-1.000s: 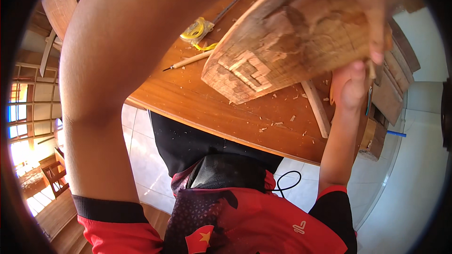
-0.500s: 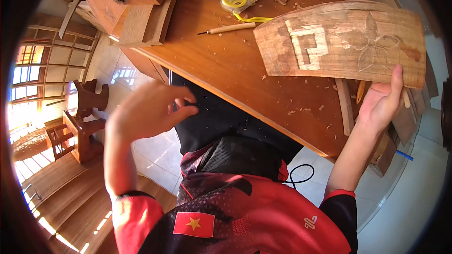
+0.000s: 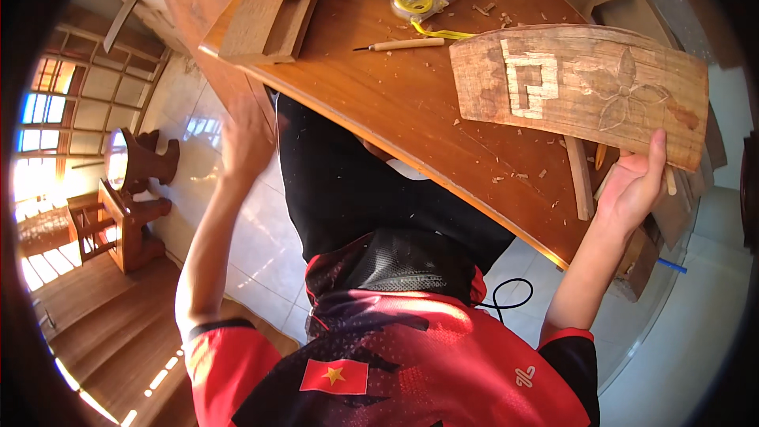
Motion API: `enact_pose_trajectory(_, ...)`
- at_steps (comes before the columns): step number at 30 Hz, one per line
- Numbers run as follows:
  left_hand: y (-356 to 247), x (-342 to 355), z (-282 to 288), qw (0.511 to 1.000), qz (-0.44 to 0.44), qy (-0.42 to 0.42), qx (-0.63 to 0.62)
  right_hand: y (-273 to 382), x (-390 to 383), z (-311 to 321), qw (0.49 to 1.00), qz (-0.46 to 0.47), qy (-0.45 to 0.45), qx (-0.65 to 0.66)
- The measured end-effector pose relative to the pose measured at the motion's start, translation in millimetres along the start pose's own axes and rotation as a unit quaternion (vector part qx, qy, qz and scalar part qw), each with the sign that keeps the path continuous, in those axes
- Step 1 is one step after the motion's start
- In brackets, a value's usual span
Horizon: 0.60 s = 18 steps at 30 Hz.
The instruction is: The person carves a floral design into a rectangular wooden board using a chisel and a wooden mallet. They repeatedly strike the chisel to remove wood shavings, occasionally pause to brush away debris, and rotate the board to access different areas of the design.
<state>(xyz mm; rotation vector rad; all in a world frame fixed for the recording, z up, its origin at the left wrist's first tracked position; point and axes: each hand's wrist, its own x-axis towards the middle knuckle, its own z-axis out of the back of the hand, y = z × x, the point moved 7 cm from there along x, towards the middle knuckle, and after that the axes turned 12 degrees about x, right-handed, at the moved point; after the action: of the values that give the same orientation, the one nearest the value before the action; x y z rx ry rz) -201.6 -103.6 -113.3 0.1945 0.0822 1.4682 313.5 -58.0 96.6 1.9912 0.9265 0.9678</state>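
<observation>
A curved wooden board (image 3: 571, 83) with a pale angular pattern and a flower carved into its face is tilted up over the right of the wooden table (image 3: 371, 103). My right hand (image 3: 635, 182) grips its lower right edge, thumb on the carved face; the other fingers are mostly behind the board. Beside the table's left side, low over the tiled floor, my left hand (image 3: 247, 136) is smeared by motion. Its fingers are too blurred to read. A thin wooden-handled tool with a dark pointed tip (image 3: 407, 45) lies on the table, left of the board.
A yellow tape measure (image 3: 417, 2) sits farther back, its yellow strap reaching toward the board. Stacked wood blocks (image 3: 265, 28) occupy the table's left corner. Wood shavings are scattered around. A wooden strip (image 3: 579, 178) and more boards lie at the right. Wooden furniture (image 3: 130, 221) stands at left.
My left hand has swung away from in front of me, forward and left, to beside the table. The board in my right hand has tipped slightly, and the whole view has shifted a little.
</observation>
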Motion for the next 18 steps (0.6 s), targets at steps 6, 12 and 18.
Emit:
enact_pose_trajectory(6, 37, -10, -54, 0.979, 0.057, 0.165, -0.106, 2, 0, 2, 1.0, 0.015, -0.01, 0.0)
enact_pose_trajectory(12, -71, -33, 19, 0.977, -0.172, 0.069, -0.102, -3, 3, 13, 0.999, -0.001, -0.032, -0.021)
enact_pose_trajectory(18, -116, -43, 35, 0.925, -0.32, 0.049, -0.197, -4, 2, 11, 0.998, 0.019, -0.036, -0.04)
